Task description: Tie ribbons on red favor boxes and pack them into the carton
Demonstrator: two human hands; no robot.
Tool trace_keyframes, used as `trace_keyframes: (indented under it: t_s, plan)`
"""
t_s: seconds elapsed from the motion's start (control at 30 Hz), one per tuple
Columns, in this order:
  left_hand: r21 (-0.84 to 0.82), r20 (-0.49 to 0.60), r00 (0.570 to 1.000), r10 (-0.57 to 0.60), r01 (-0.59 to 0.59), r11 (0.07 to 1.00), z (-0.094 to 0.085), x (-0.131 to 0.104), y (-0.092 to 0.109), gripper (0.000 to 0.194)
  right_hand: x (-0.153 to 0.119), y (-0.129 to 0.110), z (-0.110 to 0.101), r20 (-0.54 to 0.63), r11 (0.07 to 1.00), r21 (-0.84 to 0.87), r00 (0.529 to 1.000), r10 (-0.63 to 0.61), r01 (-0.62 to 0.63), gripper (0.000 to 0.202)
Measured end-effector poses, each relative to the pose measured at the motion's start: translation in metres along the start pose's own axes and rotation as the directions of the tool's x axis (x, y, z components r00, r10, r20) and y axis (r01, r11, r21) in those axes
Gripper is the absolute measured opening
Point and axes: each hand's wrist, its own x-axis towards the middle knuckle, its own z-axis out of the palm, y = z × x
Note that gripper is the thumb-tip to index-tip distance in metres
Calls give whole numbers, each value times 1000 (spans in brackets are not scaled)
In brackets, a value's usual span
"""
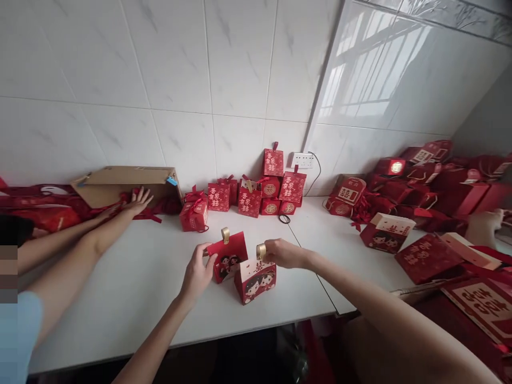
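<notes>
My left hand (199, 269) grips the left edge of a red gift box (229, 261) with a cartoon couple on its front and a gold loop on top. Right beside it stands a second box (258, 282), with a cream upper flap and two cartoon faces. My right hand (282, 253) pinches the gold loop (261, 251) at the top of this second box. Both boxes rest on the white table (200, 325) near its front edge.
Several red boxes (248, 200) stand against the tiled wall near a power strip (303, 160). Another person's hands (140, 201) reach into an open cardboard box (128, 178) at left. Many red boxes (420, 181) are piled at right, where a person's hand (485, 226) shows.
</notes>
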Motion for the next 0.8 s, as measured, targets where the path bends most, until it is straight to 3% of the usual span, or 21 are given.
trace_keyframes:
  t_s: [0.1, 0.17, 0.23, 0.33, 0.4, 0.47, 0.53, 0.6, 0.7, 0.8]
  plan:
    - [65, -138, 984, 115, -107, 992, -6, 3, 13, 32, 19, 0, -6, 37, 994, 51, 995, -98, 96, 21]
    - [33, -124, 967, 221, -218, 975, -6, 3, 26, 38, 27, -2, -8, 22, 988, 75, 991, -135, 133, 24]
    - [-100, 69, 964, 259, -251, 963, -1, 1, 37, 46, 31, -2, -5, -15, 980, 104, 986, -168, 169, 28]
    - [-252, 402, 900, 172, -72, 965, 14, -2, 44, 68, 28, -2, 12, -218, 970, 170, 967, -133, 172, 30]
    - [-248, 523, 848, 91, 48, 968, 25, -3, 44, 86, 20, -3, 28, -419, 950, 293, 907, 28, 106, 35]
    - [-235, 557, 829, 42, 109, 966, 35, -4, 44, 98, 9, -7, 45, -497, 869, 493, 831, 248, 36, 38]
    - [-249, 509, 861, -4, 151, 957, 43, -5, 44, 96, -5, -13, 58, -446, 756, 655, 799, 403, -16, 32]
    - [-268, 430, 901, -57, 188, 945, 48, -6, 47, 92, -19, -21, 65, -413, 687, 726, 773, 481, -40, 40]
    - [-257, 358, 932, -54, 154, 954, 50, -7, 53, 79, -33, -29, 67, -479, 676, 737, 701, 528, -5, 46]
    - [-198, 339, 941, 2, 69, 978, 47, -6, 60, 38, -38, -29, 63, -536, 716, 698, 651, 537, -16, 37]
